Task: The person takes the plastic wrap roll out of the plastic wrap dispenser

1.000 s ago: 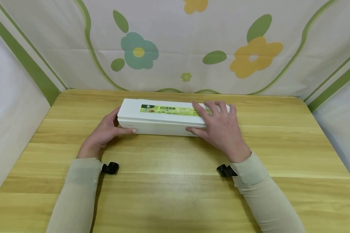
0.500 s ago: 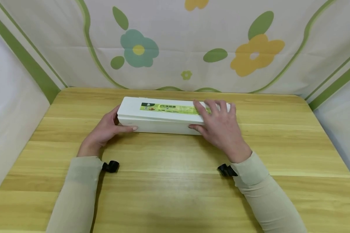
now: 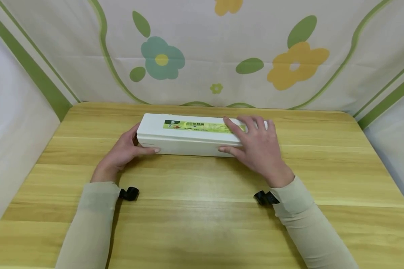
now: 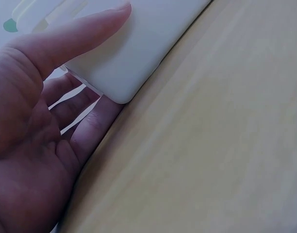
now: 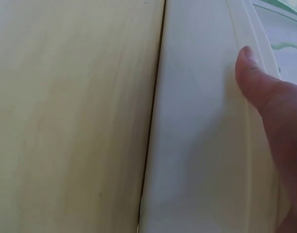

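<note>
**Both hands on white box**

Long white box (image 3: pixel 188 135) lying flat on the wooden table (image 3: pixel 202 209), lengthwise left to right, toward the far edge, green-yellow label (image 3: pixel 202 127) on top. Left hand (image 3: pixel 121 153) at the box's left end: thumb along the near face, fingers curled round the end, gripping it. Right hand (image 3: pixel 259 147) over the right end: fingers spread across the top, thumb pressed on the near face, clasping the box. Beige sleeves (image 3: pixel 87 224) on both arms, a black wrist camera (image 3: pixel 129 193) at each cuff. Floral cloth (image 3: pixel 222 56) hanging behind the table.
</note>
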A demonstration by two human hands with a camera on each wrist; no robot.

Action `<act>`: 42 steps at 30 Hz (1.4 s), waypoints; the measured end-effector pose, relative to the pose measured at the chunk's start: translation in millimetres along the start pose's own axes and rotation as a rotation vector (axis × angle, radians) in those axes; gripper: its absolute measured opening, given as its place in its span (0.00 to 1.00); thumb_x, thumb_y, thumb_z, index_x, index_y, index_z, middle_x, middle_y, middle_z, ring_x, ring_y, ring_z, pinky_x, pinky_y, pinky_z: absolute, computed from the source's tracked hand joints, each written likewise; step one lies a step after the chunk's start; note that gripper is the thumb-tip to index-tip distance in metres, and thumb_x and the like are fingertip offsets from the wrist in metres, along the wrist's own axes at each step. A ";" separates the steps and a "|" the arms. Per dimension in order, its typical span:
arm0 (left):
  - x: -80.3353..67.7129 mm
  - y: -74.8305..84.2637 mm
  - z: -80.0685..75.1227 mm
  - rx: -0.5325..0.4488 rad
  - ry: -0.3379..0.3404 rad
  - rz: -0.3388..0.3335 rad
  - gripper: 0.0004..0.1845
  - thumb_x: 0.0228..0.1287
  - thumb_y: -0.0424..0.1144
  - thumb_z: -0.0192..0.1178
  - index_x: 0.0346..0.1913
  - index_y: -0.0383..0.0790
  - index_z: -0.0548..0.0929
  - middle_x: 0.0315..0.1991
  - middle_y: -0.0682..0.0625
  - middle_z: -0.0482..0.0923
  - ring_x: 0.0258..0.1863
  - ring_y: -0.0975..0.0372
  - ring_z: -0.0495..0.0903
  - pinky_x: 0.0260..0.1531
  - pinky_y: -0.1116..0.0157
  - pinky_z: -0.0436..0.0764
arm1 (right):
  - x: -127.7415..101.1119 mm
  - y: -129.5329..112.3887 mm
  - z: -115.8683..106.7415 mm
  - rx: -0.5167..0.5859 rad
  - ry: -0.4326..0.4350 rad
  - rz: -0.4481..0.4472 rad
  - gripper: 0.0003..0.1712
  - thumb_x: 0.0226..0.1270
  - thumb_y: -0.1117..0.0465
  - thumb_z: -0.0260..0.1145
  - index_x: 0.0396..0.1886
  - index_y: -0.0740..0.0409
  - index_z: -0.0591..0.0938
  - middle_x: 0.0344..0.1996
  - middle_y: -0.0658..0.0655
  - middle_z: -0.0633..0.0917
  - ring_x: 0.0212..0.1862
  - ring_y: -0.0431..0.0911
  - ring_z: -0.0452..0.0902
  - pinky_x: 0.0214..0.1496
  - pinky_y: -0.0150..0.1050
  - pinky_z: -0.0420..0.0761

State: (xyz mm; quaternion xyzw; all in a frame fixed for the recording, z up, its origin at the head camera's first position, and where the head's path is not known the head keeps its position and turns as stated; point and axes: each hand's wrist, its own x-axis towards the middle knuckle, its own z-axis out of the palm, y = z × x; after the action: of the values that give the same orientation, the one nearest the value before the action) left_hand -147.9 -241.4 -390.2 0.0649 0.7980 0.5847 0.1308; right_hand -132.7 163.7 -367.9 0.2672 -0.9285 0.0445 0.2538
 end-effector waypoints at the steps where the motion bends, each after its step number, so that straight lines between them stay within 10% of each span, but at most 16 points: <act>1: 0.0 -0.2 0.2 0.001 0.001 -0.001 0.51 0.59 0.34 0.82 0.83 0.59 0.67 0.72 0.52 0.75 0.67 0.61 0.75 0.62 0.72 0.76 | 0.0 0.4 0.2 -0.002 0.006 -0.003 0.50 0.62 0.22 0.66 0.79 0.38 0.75 0.64 0.62 0.82 0.62 0.66 0.77 0.57 0.68 0.76; 18: 0.9 3.5 1.2 0.013 0.000 -0.010 0.52 0.58 0.35 0.83 0.82 0.58 0.67 0.74 0.52 0.75 0.69 0.61 0.73 0.63 0.73 0.75 | 10.3 -11.4 -10.3 0.036 -0.196 0.106 0.56 0.57 0.17 0.69 0.81 0.35 0.71 0.68 0.61 0.78 0.69 0.62 0.72 0.68 0.75 0.67; 29: 1.3 3.2 2.1 0.015 -0.001 -0.016 0.52 0.58 0.35 0.82 0.83 0.59 0.66 0.72 0.52 0.75 0.68 0.60 0.74 0.62 0.72 0.75 | 10.6 -7.2 -1.6 -0.019 -0.024 0.026 0.49 0.59 0.20 0.67 0.77 0.35 0.77 0.64 0.63 0.83 0.63 0.63 0.78 0.62 0.67 0.76; 42: 1.8 2.5 3.7 0.009 -0.014 -0.010 0.49 0.59 0.34 0.82 0.81 0.52 0.69 0.71 0.52 0.75 0.73 0.62 0.67 0.74 0.60 0.66 | 15.7 -5.2 -3.8 0.040 -0.038 0.091 0.47 0.60 0.21 0.68 0.76 0.34 0.79 0.63 0.65 0.83 0.64 0.65 0.78 0.64 0.67 0.75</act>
State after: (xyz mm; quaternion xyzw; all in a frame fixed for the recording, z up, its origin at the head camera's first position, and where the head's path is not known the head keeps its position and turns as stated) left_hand -148.6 -236.8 -389.1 0.0659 0.8001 0.5798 0.1390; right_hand -139.7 152.7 -357.1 0.2303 -0.9434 0.0695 0.2284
